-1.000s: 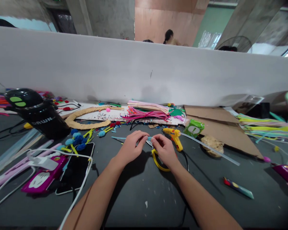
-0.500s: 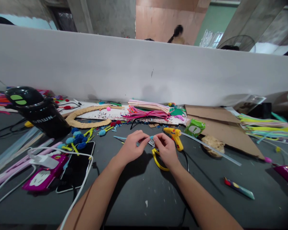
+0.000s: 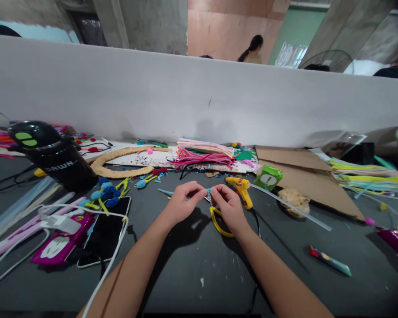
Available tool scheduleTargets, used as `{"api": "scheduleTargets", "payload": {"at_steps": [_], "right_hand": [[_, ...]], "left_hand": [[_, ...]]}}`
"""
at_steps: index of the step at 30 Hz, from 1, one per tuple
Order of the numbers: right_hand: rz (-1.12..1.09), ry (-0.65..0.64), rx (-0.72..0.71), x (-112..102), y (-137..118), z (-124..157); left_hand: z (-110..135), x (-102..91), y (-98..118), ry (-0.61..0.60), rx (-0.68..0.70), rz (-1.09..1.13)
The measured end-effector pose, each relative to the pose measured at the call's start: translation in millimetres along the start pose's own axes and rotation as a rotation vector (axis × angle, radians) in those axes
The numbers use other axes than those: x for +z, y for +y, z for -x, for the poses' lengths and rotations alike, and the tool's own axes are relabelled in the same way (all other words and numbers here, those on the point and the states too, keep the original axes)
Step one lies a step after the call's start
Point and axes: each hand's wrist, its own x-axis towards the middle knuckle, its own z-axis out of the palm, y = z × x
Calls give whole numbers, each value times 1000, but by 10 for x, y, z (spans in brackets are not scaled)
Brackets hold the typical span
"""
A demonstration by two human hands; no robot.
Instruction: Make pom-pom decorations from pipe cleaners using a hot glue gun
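My left hand (image 3: 182, 201) and my right hand (image 3: 228, 204) meet over the dark table, both with fingers pinched on a light blue pipe cleaner (image 3: 208, 191) stretched between them. Its free end (image 3: 164, 191) trails off to the left on the table. Yellow-handled scissors (image 3: 219, 223) lie just under my right hand. A yellow glue gun (image 3: 240, 187) rests right behind my right hand, its black cord running toward me.
A black bottle (image 3: 53, 154) stands at left, with a phone (image 3: 105, 232), white cable (image 3: 112, 258) and magenta case (image 3: 58, 245) near it. A straw ring (image 3: 119, 162), pipe cleaner bundles (image 3: 204, 152), cardboard (image 3: 301, 170) and a green packet (image 3: 268, 176) lie behind. A white partition (image 3: 199, 97) closes the back.
My hands have drawn slightly closer together on the blue pipe cleaner and lifted a little. A person behind the partition has moved to the right.
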Motion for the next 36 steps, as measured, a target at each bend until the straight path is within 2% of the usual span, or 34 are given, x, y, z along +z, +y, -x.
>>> {"api": "scheduleTargets", "payload": {"at_steps": [7,14,19,25,29,36], "right_hand": [[-33,-88,57,-6,11,-30],[-13,-48,92,-37,25,-39],[-75,-157,180,-104,36,-73],[-89,-50,179,-129,37,-94],[-122,-65,173,-78,34,-74],[-181,-43,273,-82,66,-71]], "left_hand": [[3,17,-28,40,28,-80],[-1,8,-33,92,47,-172],[-1,-7,-42,121,45,-196],[7,-10,-34,154,36,-190],[6,-2,-29,137,41,-183],[-7,12,-28,128,31,-193]]}}
